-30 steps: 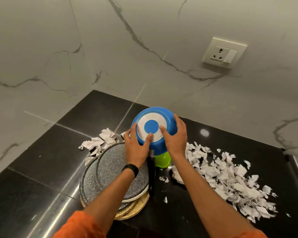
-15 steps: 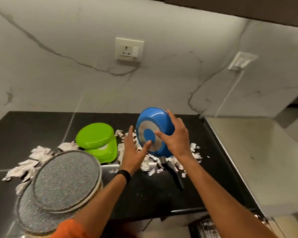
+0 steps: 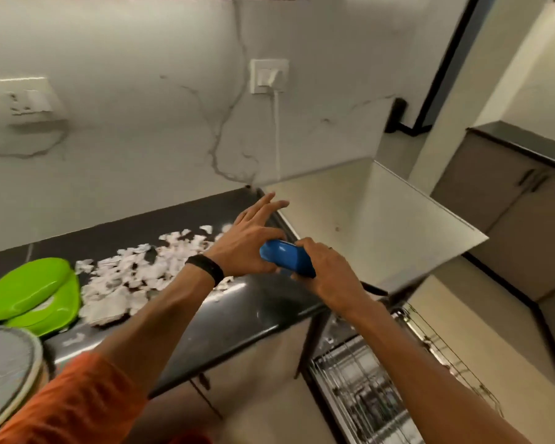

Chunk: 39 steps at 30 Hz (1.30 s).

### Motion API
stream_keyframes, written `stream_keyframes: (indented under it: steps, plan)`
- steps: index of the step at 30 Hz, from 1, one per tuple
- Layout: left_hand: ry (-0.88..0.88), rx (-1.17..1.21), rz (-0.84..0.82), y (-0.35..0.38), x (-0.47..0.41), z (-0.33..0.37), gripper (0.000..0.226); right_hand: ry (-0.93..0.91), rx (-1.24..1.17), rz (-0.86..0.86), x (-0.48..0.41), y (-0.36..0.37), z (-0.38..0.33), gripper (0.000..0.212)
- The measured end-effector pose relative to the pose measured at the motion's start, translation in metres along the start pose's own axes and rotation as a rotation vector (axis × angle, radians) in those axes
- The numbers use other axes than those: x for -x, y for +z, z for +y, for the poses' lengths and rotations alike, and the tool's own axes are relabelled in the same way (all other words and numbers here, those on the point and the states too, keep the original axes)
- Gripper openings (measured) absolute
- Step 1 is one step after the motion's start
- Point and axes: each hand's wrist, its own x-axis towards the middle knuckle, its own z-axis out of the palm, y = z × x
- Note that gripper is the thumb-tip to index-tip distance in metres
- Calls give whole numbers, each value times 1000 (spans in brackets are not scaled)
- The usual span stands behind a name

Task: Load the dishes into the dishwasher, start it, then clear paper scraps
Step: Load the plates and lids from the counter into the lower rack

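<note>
Over black counter (image 3: pixel 237 315), right hand (image 3: pixel 330 270) grips blue bowl (image 3: pixel 285 256) against left hand (image 3: pixel 247 241).

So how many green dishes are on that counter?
2, stacked at the left end of the counter: the upper green dish lies on the lower green dish. Others may hide beneath.

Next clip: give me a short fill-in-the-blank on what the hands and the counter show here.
The right hand grips a round glossy dish coloured ____.
The torn white paper scraps lie on a polished stone countertop coloured ____.
The black wristband sits on the ____ wrist.
Missing words: blue; black; left.
</note>
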Motion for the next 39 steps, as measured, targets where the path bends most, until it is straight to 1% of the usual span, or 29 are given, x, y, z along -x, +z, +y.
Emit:
stream_keyframes:
  steps: [6, 8, 10, 12, 13, 16, 18, 20, 23, 26, 30, 35, 36, 39]
  plan:
    - [151, 71, -173, 86, -73, 95, 19, 45, 306, 2, 84, -50, 104, 40]
    - [187, 141, -219, 116, -95, 132, 27, 76, 383, 34, 118, -62, 137, 41]
    - [165, 205, -276, 144, -112, 166, 34, 88, 415, 85, 149, -71, 165, 50]
    - [183, 223, -310, 170, -125, 192, 29, 117, 417, 112, 176, -78, 187, 54]
    - [208, 244, -329, 183, -132, 202, 26, 149, 404, 118, 188, -82, 197, 52]
    - [259, 317, -387, 219, -148, 227, 26, 315, 292, 83, 224, -91, 224, 39]
    - [266, 357, -450, 241, -155, 239, 24, 438, 196, 42, 244, -94, 242, 37]
    - [259, 405, -518, 264, -158, 246, 20, 554, 115, -20, 260, -95, 259, 40]
    - [218, 455, -599, 297, -160, 245, 18, 671, 70, -123, 276, -91, 283, 33]
    - [180, 463, -686, 328, -165, 236, 19, 730, 47, -205, 278, -74, 302, 28]
    - [127, 461, -782, 373, -183, 213, 25, 820, 9, -270, 263, -41, 332, 24]
    - [94, 414, -738, 425, -199, 185, 27, 895, -43, -286, 241, -7, 369, 28]
    - [67, 413, -728, 434, -198, 182, 30, 910, -57, -282, 240, -1, 375, 28]
    - [-104, 477, -696, 470, -195, 173, 40, 936, -94, -268, 237, 23, 402, 27]
